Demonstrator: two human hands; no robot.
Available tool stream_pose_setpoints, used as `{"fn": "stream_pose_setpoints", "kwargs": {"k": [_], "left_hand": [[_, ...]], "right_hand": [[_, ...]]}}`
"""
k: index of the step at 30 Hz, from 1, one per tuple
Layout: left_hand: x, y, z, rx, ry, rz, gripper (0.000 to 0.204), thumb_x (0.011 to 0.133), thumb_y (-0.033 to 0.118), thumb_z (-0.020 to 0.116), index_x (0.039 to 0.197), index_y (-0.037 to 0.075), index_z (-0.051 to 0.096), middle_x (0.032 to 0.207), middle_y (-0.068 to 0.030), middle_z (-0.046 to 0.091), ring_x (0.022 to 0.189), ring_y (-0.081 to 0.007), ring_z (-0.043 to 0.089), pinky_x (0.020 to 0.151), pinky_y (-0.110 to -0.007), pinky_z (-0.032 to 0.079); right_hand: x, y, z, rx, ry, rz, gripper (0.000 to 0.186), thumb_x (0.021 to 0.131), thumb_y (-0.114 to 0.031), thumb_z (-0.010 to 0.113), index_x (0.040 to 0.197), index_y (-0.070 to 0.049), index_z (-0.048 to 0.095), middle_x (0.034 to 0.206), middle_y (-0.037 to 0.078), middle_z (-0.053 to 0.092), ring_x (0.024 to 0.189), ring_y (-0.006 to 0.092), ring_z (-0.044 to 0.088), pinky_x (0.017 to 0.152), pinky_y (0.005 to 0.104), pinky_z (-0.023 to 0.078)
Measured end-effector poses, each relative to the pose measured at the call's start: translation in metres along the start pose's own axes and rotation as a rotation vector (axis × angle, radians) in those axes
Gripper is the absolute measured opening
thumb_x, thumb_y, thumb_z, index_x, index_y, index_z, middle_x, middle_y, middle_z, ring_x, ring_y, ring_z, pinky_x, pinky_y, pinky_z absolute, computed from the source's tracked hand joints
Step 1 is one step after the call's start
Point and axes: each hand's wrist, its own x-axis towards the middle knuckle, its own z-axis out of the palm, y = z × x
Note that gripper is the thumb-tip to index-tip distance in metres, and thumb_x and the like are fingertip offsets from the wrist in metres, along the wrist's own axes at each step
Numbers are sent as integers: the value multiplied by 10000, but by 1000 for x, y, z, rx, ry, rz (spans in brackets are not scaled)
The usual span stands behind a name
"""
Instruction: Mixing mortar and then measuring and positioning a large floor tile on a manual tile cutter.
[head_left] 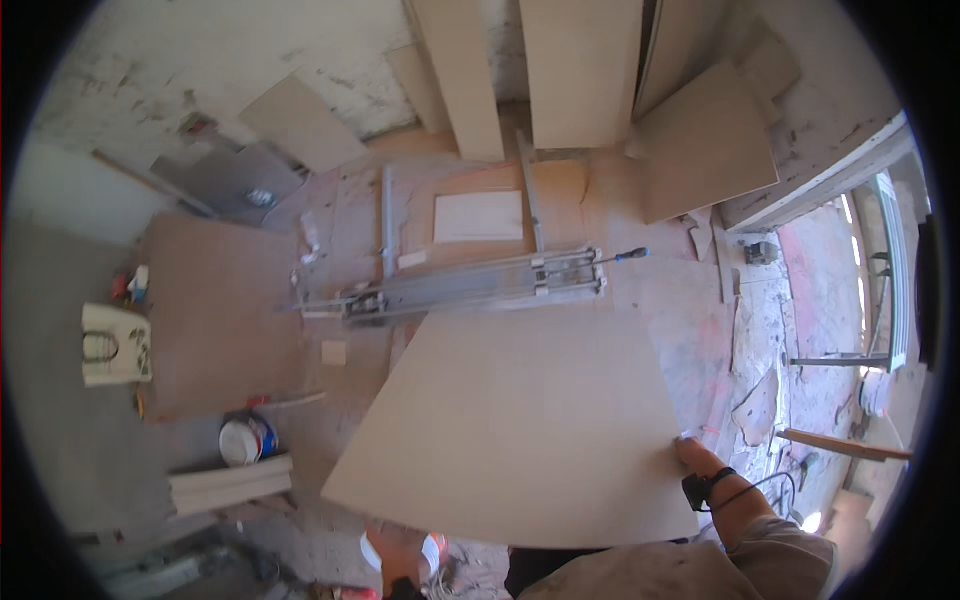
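Observation:
A large beige tile point(530, 420) fills the space in front of me, its far edge at the rail of a manual tile cutter point(480, 285). My right hand point(694, 457) is closed on the tile's right edge, with a dark band and a cable at the wrist. At the near left edge, my left hand point(396, 548) meets the tile, its fingers hidden beneath it. The cutter lies crosswise on the floor, its blue-tipped handle point(632, 254) at the right end. A small white tile piece point(478, 216) lies beyond the cutter.
Large tiles point(585, 70) lean against the far wall, with a tilted tile point(710, 145) at the right. A brown sheet point(225, 320), a cream container point(115, 345) and a bucket point(243, 440) stand left. Stacked strips point(230, 485) lie near left. A wooden bar point(840, 445) lies right.

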Motion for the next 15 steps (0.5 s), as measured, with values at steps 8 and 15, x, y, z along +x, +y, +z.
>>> {"fn": "stream_pose_setpoints", "kwargs": {"k": [8,15], "left_hand": [[-14,-303,-158,347,-85,-567,435,918,391,437,1087,22,596,928,-162,614,882,-329,617,769,-459,493],[147,-312,-18,335,-535,-551,544,948,421,366,905,-56,624,917,-274,629,889,-436,600,775,-478,469]], "right_hand": [[-58,-53,-96,-54,-74,72,410,665,-92,653,1051,19,570,1040,149,543,991,291,553,885,340,433],[-50,-71,-8,783,453,454,201,687,-162,577,850,-62,637,818,79,506,798,208,513,696,336,398]]}}
